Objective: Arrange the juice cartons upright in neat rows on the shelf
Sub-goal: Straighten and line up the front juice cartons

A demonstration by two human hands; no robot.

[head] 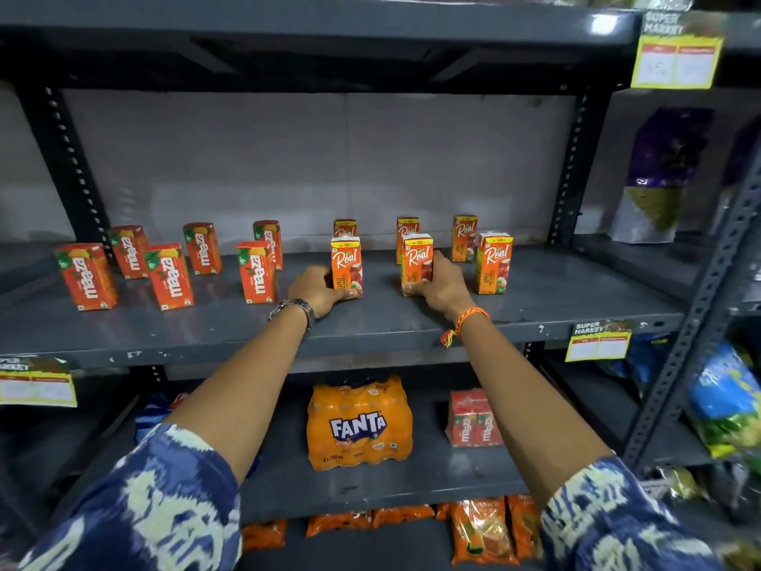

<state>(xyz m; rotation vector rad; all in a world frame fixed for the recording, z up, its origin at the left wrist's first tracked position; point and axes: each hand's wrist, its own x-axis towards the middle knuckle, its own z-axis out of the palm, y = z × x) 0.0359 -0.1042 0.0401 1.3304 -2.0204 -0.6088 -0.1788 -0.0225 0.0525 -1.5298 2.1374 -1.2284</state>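
On the grey metal shelf [370, 323] stand small juice cartons in two rows. Several red Maaza cartons [171, 276] fill the left half, all upright. Several orange Real cartons stand on the right half, three at the back [464, 237] and three in front. My left hand [317, 292] grips the front Real carton [346, 263] near the middle from its left side. My right hand [440, 290] holds the neighbouring front Real carton [416, 261] from its right side. A third front Real carton [493, 263] stands free to the right.
Below, a lower shelf holds a shrink-wrapped Fanta pack [359, 422] and a Maaza multipack [475, 418]. Orange snack bags [482, 529] lie lower still. Purple bags [663, 175] and blue bags [724, 397] fill the rack at the right. Yellow price tags [599, 342] hang on shelf edges.
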